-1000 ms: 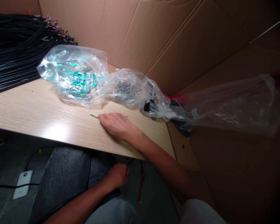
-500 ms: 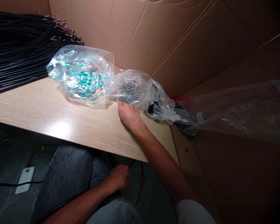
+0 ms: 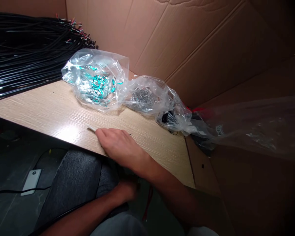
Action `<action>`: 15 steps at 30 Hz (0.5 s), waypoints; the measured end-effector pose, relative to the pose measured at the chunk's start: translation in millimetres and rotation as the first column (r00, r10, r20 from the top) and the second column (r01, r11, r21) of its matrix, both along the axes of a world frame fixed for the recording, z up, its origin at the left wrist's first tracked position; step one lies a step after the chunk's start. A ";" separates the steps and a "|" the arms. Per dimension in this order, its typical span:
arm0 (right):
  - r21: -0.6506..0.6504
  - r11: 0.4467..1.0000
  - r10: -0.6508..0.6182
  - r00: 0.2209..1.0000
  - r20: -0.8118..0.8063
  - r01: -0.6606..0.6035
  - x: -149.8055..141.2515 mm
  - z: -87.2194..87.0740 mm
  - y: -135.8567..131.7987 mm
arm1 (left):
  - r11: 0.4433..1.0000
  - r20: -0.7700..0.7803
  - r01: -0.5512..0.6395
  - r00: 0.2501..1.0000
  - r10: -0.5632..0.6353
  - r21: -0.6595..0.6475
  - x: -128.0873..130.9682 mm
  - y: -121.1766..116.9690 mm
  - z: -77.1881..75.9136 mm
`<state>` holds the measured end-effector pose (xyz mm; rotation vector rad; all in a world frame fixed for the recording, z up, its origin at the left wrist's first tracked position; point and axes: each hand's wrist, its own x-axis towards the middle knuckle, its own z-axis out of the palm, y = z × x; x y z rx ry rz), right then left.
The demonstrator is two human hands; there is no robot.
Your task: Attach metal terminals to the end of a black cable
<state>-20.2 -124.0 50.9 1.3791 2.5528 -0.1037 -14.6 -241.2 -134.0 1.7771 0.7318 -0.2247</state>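
My right hand (image 3: 119,144) is above the table near its front edge, with its fingers closed around a thin stick-like tool (image 3: 91,128). The tool's pale end sticks out to the left past my fingers; the rest is mostly hidden by my hand. Low over my lap, below the table edge, my left hand (image 3: 127,190) is blurred by motion. It looks curled, but whatever is in it is hidden. A black cable (image 3: 64,216) runs along my lap by the left forearm. Beyond my right hand lies a clear bag (image 3: 142,98) with silvery bits.
A larger clear bag with green foil pieces (image 3: 98,87) stands on the wooden table (image 3: 39,108). Many black cables (image 3: 34,55) with stripped ends are stacked at the left. Further plastic bags (image 3: 172,119) lie at right, against cardboard walls (image 3: 127,36). A white device (image 3: 31,182) is at lower left.
My right hand has moved from beside the silvery-bits bag toward me and left, bringing the stick-like tool with it. My left hand is now blurred. The view has shifted slightly.
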 end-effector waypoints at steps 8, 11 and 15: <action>0.078 0.912 -0.409 0.882 0.234 0.402 32.3 2.3 20.5 | 0.998 -0.042 -0.033 0.998 0.035 0.048 -2.0 1.8 8.3; 0.099 0.886 -0.462 0.850 0.252 0.453 35.0 -3.9 29.2 | 0.997 -0.027 -0.046 0.998 0.048 0.060 -2.5 1.2 7.2; 0.114 0.873 -0.487 0.833 0.263 0.474 34.4 -8.2 41.3 | 0.996 -0.017 -0.065 0.998 0.066 0.056 -1.5 0.7 4.2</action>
